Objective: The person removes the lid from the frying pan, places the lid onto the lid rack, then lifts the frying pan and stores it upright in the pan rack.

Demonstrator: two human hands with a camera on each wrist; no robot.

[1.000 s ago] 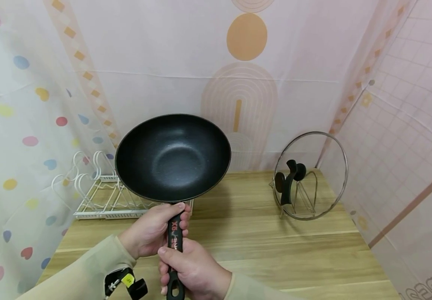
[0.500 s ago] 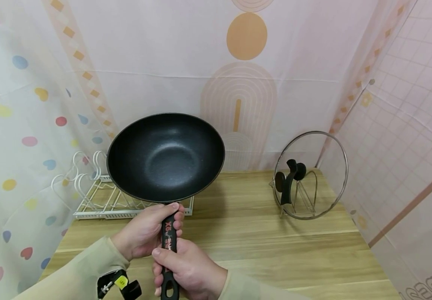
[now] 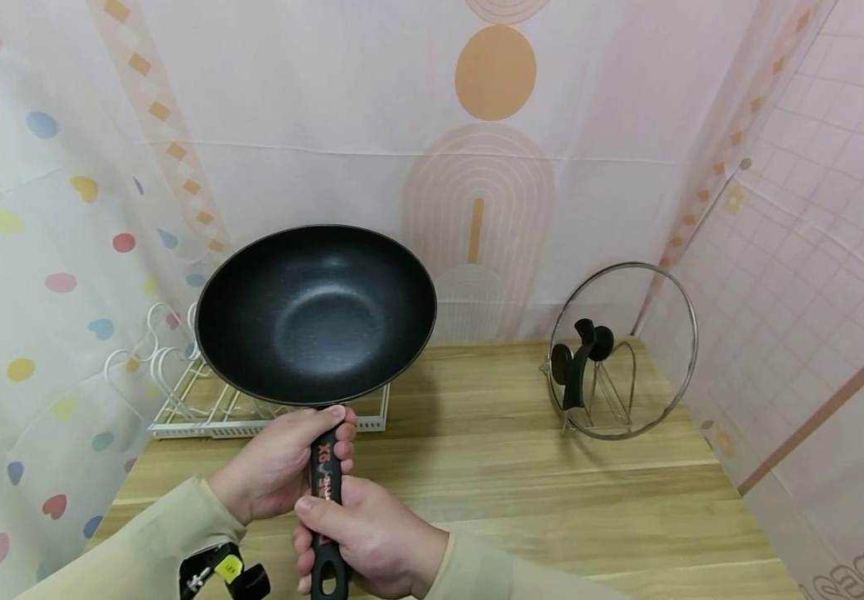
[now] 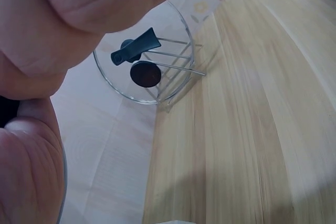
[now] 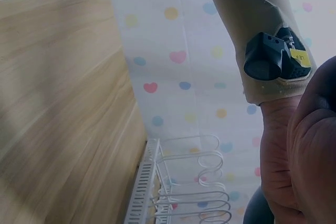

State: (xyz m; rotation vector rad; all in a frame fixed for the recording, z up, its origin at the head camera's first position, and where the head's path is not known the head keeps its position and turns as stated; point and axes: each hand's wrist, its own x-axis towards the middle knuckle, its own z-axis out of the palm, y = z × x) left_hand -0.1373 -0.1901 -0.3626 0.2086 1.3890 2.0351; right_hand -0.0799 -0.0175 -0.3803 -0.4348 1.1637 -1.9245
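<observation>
The black pan (image 3: pixel 319 317) has slid leftward over the past second, both hands travelling with it, and it now covers more of the white wire rack's loops on that side while the rack's right end shows more. The lid and its stand sit where they were.

From here I see the left hand (image 3: pixel 277 462) gripping the handle (image 3: pixel 325 479) right by the bowl, thumb along the top, and the right hand (image 3: pixel 372 533) wrapped round it lower down. The pan is held up off the wooden surface (image 3: pixel 521 500), in front of the white wire rack (image 3: pixel 240 429). Its long axis runs nearly straight away from the person: handle end towards the body, bowl away, the hollow tipped back to face the wearer.

Much is covered. The bowl blocks the rack's back and middle, the fingers break up the handle's red lettering, and the pan's underside is out of sight in the head view. In the left wrist view fingers fill the upper left corner, leaving only a dark scrap of handle; the right wrist view catches just a dark bit of pan at the bottom.

Off right, the glass lid (image 3: pixel 652 350) stands tilted in a wire stand (image 3: pixel 611 396).
</observation>
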